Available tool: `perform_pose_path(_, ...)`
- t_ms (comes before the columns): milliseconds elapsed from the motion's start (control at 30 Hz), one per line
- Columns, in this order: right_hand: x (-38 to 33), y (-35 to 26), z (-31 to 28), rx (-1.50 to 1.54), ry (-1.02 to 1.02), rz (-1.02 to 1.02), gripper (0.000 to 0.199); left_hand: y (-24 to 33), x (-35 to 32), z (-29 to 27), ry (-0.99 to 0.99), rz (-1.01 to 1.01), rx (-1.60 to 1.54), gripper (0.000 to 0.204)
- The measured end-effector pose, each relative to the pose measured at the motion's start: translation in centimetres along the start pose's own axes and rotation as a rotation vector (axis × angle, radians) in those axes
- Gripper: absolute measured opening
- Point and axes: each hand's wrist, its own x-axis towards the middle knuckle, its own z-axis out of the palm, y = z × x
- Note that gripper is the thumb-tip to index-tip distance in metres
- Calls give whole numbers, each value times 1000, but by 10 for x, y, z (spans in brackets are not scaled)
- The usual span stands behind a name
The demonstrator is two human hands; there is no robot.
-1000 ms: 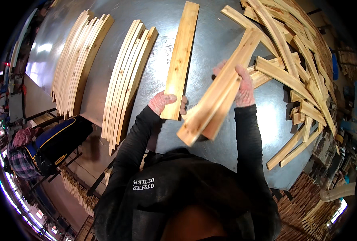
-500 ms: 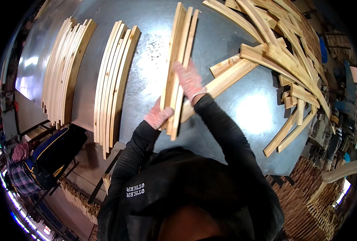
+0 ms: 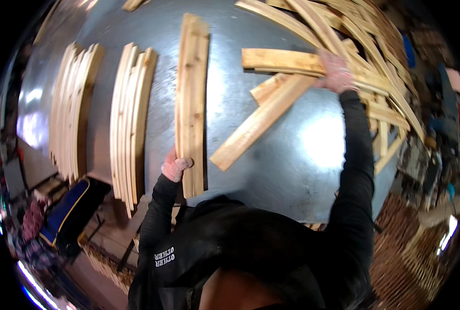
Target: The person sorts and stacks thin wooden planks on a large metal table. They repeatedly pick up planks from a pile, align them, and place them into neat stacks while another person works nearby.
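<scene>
- The held bundle [image 3: 192, 108], several pale boards laid side by side, points lengthwise away from the person over the metal table [image 3: 271, 170] and appears to rest on it.
- The left hand [image 3: 175, 166] pinches the bundle near its close end: the thumb lies over the top face and the palm sits against the left edge, with the other fingers hidden. This grip probably keeps the boards' ends together and stops them sliding apart.
- To the right of the bundle, the right hand [image 3: 337, 75] reaches out over a board [image 3: 281, 59] lying crosswise. Blur hides the fingers, so I cannot tell whether they close on it; the hand is likely there because that end is within easy reach.
- Also right of the bundle, and apart from it, a slanting plank [image 3: 261, 124] runs with its near end toward the bundle.
- Farther right of the bundle is the loose pile [image 3: 317, 25], its boards crossing at odd angles, seemingly unsorted.
- Left of the bundle stand the nearer stack [image 3: 131, 124] and, beyond it, the outer stack [image 3: 72, 113]. Their boards sit tightly together, roughly parallel to the bundle, probably so each group supports itself and the gaps between groups stay plain.
</scene>
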Motion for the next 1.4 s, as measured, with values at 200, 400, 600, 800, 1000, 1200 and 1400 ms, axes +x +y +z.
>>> perform_pose_path(200, 21, -84, -64, -62, -518, 0, 78, 50, -12, 19, 257, -191, 215, 40)
perform_pose_path(400, -8, -135, -111, 505, -716, 196, 59, 61, -42, 5, 481, -146, 460, 49)
perform_pose_path(600, -24, -173, -56, 1362, -540, 290, 39, 56, -55, 12, 641, -215, 1083, 73)
perform_pose_path(800, 52, -345, -9, 1216, -165, 213, 69, 31, -49, -12, 575, -17, 1000, 96)
perform_pose_path(1000, 54, -401, 1, 1083, -305, 600, 91, 68, -55, 15, 497, -320, 1120, 112)
perform_pose_path(1200, 28, -409, -26, 848, -376, -28, 62, 56, -51, 37, 549, -137, 1217, 119)
perform_pose_path(1400, -23, -298, -17, 326, 223, 897, 105, 46, -37, 50, 674, -207, 1327, 117)
